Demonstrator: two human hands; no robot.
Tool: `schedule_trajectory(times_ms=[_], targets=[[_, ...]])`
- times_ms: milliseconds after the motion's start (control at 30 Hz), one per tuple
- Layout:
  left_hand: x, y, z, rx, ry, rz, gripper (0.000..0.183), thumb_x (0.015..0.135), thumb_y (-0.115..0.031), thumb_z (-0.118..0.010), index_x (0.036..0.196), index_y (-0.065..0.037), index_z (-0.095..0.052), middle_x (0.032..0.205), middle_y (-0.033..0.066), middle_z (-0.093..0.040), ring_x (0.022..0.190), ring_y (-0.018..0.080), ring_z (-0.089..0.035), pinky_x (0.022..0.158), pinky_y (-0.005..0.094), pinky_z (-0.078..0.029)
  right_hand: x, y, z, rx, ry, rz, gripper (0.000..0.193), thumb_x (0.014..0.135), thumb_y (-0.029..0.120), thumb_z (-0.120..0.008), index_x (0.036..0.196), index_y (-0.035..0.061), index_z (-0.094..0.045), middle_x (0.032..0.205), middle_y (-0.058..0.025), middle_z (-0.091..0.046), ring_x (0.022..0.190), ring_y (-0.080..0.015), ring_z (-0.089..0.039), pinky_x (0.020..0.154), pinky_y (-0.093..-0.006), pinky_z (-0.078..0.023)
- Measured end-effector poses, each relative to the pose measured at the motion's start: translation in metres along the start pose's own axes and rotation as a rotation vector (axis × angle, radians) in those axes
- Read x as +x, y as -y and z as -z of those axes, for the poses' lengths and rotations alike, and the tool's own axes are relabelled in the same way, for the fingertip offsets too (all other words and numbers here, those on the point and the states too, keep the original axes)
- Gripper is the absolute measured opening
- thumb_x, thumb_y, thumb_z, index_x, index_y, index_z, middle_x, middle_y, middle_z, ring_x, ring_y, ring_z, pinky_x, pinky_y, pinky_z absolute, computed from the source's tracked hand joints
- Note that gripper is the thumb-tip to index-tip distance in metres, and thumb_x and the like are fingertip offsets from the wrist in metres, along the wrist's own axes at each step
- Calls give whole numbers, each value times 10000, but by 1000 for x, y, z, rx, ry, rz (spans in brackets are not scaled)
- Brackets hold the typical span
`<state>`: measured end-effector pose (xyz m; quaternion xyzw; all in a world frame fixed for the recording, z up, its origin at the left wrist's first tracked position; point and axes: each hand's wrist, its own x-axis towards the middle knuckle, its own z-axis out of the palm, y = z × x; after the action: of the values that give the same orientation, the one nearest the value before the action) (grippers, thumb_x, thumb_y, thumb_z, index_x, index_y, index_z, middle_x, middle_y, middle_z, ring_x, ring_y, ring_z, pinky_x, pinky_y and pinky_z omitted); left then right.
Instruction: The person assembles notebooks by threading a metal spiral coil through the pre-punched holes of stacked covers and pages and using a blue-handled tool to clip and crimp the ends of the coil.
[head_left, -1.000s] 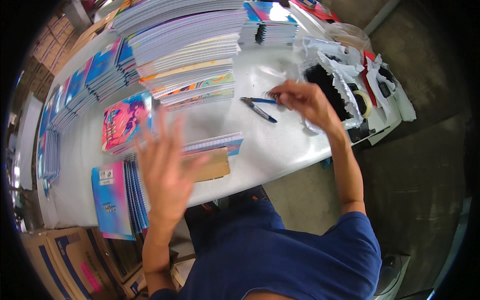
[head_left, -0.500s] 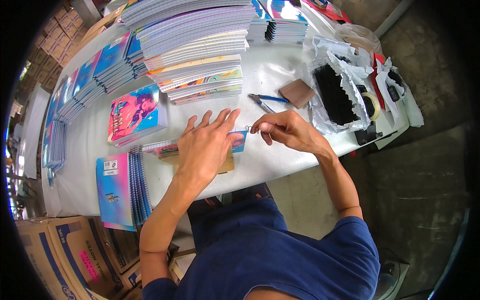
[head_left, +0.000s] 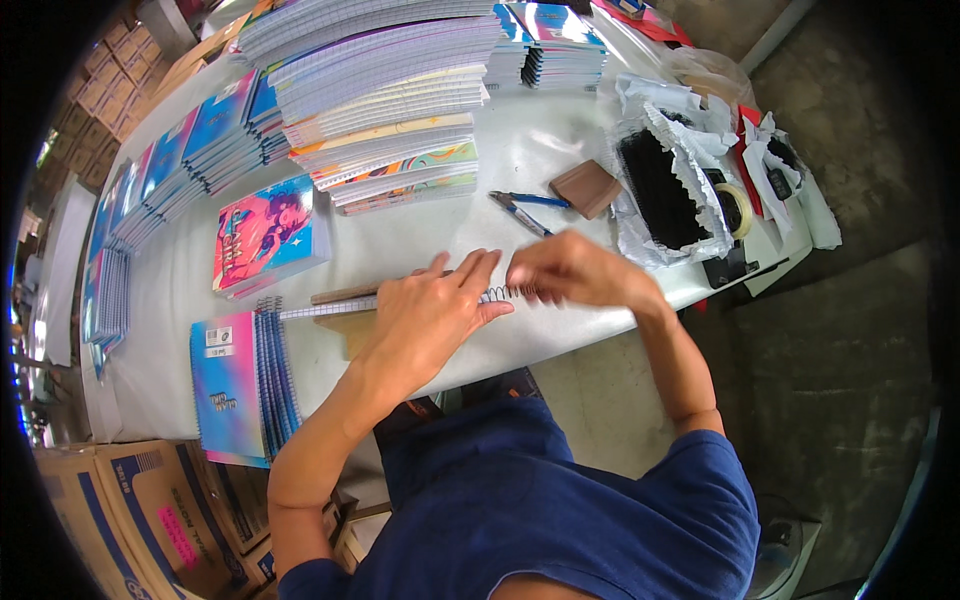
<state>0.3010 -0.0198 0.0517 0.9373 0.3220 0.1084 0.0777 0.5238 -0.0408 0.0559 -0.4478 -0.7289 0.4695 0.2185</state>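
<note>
My left hand [head_left: 430, 315] grips an unbound notebook [head_left: 333, 306], its fingers over the far side and its thumb along the near side. White squared pages show at the notebook's left end; the hand hides most of the rest. A tan block [head_left: 350, 334] sits beside and partly under it. From the notebook's right end sticks out a dark wire spiral [head_left: 497, 294]. My right hand [head_left: 580, 270], slightly blurred, has its fingers closed on the spiral's free end. Beyond it lie blue-handled pliers [head_left: 530, 200] and a brown block [head_left: 586, 188].
A tall notebook stack [head_left: 385, 110] rises at the back. One pink-and-blue notebook pile [head_left: 270, 235] stands nearer, with spiral-bound notebooks [head_left: 235, 385] at the front left edge. At the right, a paper-lined box [head_left: 660, 190] holds black spirals, beside a tape roll [head_left: 737, 212]. Cartons [head_left: 150, 510] stand lower left.
My left hand has come down from a spread pose onto the notebook, which now shows its white page edges. More of the spiral shows between my hands. My right hand has moved slightly nearer me.
</note>
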Motion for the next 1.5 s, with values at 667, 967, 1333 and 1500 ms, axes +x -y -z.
schedule_trajectory(times_ms=[667, 967, 1333, 1500], targets=[[-8, 21, -14, -35, -445, 93, 1062, 639, -374, -811, 1518, -166, -251, 1231, 124, -634, 1027, 356, -646, 851, 399, -548, 41, -18, 39, 29, 287, 163, 364, 872, 213, -685, 1165, -3, -675, 1271, -185, -621, 1177, -301, -577, 1021, -369, -395], [-12, 25, -10, 29, -419, 153, 1066, 629, -391, -813, 1508, -129, -269, 1259, 58, -586, 995, 234, -628, 911, 370, -514, 60, -25, 35, 23, 205, 160, 388, 841, 252, -714, 1151, 20, -693, 1237, -235, -623, 1193, -357, -570, 1021, -431, -426], [-20, 38, -11, 54, -480, 178, 1067, 600, -410, -815, 1495, -131, -306, 1265, 35, -606, 1007, 214, -642, 899, 379, -516, 66, -30, 23, 829, 353, 562, 414, 821, 272, -712, 1151, 24, -694, 1271, -275, -587, 1171, -356, -569, 1029, -399, -390], [-25, 41, -7, 39, -498, 194, 1068, 597, -406, -817, 1498, -148, -305, 1214, 42, -640, 1004, 216, -648, 908, 403, -516, 69, -27, 22, 389, 105, 167, 437, 792, 287, -735, 1095, -26, -707, 1225, -227, -634, 1173, -327, -581, 1026, -392, -396]])
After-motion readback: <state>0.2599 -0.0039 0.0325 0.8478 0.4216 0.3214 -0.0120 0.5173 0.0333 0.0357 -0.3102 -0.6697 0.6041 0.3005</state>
